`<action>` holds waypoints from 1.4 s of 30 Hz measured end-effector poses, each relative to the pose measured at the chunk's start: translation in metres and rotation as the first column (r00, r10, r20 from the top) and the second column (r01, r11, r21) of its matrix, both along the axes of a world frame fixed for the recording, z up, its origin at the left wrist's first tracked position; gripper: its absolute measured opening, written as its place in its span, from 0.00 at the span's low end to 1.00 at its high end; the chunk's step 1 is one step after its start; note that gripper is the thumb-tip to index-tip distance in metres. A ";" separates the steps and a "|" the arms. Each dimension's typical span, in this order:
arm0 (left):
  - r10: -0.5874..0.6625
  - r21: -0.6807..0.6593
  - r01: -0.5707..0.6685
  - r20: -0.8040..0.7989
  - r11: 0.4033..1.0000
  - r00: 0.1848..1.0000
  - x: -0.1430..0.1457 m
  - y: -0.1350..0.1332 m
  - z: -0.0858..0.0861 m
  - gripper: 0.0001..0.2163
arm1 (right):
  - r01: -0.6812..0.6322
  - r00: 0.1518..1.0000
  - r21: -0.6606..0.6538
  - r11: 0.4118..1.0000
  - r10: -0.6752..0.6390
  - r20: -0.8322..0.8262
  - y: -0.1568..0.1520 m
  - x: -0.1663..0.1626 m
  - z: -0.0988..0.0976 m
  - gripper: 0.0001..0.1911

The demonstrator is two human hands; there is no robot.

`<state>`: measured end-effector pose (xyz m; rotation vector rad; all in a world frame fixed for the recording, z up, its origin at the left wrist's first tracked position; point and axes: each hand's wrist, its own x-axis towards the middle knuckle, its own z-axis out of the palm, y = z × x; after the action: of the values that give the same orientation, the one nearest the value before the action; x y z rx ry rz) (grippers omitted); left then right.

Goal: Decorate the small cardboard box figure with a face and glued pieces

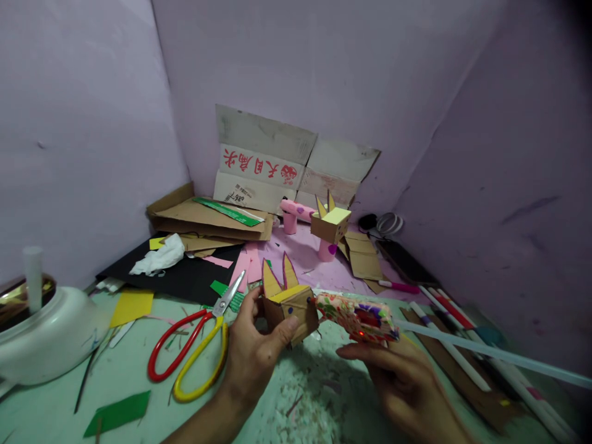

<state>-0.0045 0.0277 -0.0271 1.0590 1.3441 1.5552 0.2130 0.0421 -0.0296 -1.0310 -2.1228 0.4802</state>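
Observation:
My left hand grips a small cardboard animal head, thumb on its front and fingers behind. Two pointed yellow ears with purple edges stand on top beside a yellow strip, and dark dots mark its face. In my right hand is a flower-patterned hot glue gun; a small red light glows on it. Its nozzle meets or nearly meets the head's right side; contact is hard to tell. From the gun's rear a long translucent glue stick runs off to the right.
Scissors with red and yellow handles lie left of my left hand. Behind stands a pink figure with a similar cardboard head. A white pot is at far left, cardboard sheets at the back, markers at right.

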 end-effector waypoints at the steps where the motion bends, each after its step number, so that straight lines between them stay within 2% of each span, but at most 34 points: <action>1: -0.003 0.002 0.003 -0.013 1.000 1.000 0.000 0.000 0.000 0.30 | 0.007 1.000 0.005 1.000 -0.007 0.012 0.000 0.001 -0.001 0.24; 5: 0.003 -0.010 -0.003 -0.054 1.000 0.999 -0.001 0.000 -0.002 0.29 | 0.025 0.999 0.012 1.000 -0.026 0.034 0.000 0.001 -0.003 0.23; 10: 0.009 -0.015 -0.010 -0.077 1.000 0.997 -0.002 0.000 -0.003 0.28 | 0.010 0.998 0.016 1.000 -0.011 0.069 -0.002 0.003 -0.003 0.28; 16: 0.027 -0.023 -0.029 -0.081 0.999 0.996 -0.002 0.001 -0.003 0.29 | 0.013 0.979 0.035 0.999 -0.020 0.200 0.000 0.006 -0.006 0.30; 19: 0.019 -0.038 -0.021 -0.038 0.999 0.999 -0.002 0.001 -0.005 0.30 | -0.009 0.982 0.083 0.997 -0.007 0.191 0.003 0.007 -0.009 0.28; 22: -0.002 -0.037 0.005 0.080 0.999 0.997 -0.003 0.002 -0.005 0.31 | 0.018 0.993 0.094 0.995 -0.028 0.111 0.004 0.007 -0.010 0.25; 24: 0.004 -0.041 0.001 0.124 0.999 0.992 -0.002 0.003 -0.003 0.32 | 0.076 0.997 0.029 0.997 -0.076 0.012 0.003 0.007 -0.006 0.20; 27: 0.010 -0.054 -0.002 0.155 0.999 0.988 -0.001 0.002 -0.001 0.32 | 0.157 0.972 -0.170 0.973 -0.182 -0.146 0.003 0.006 0.003 0.13; 30: -0.003 -0.047 0.013 0.215 0.999 0.977 0.000 0.001 -0.001 0.30 | 0.161 0.912 -0.379 0.912 -0.283 -0.296 0.010 0.002 0.011 0.07; 33: 0.010 -0.037 -0.001 0.241 0.999 0.971 -0.001 0.002 -0.003 0.30 | 0.094 0.863 -0.543 0.835 -0.340 -0.373 0.028 -0.006 0.014 0.04; 36: 0.031 -0.027 -0.025 0.238 0.999 0.971 -0.001 0.002 -0.004 0.31 | 0.016 0.863 -0.623 0.782 -0.326 -0.387 0.049 -0.018 0.012 0.02; 42: 0.048 -0.010 -0.047 0.219 0.999 0.974 0.000 -0.001 -0.001 0.34 | -0.044 0.891 -0.695 0.718 -0.287 -0.353 0.069 -0.028 0.013 0.11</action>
<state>-0.0042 0.0270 -0.0282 0.8292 1.2285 1.6508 0.1848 0.1114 -0.0167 -1.2962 -1.4464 1.3758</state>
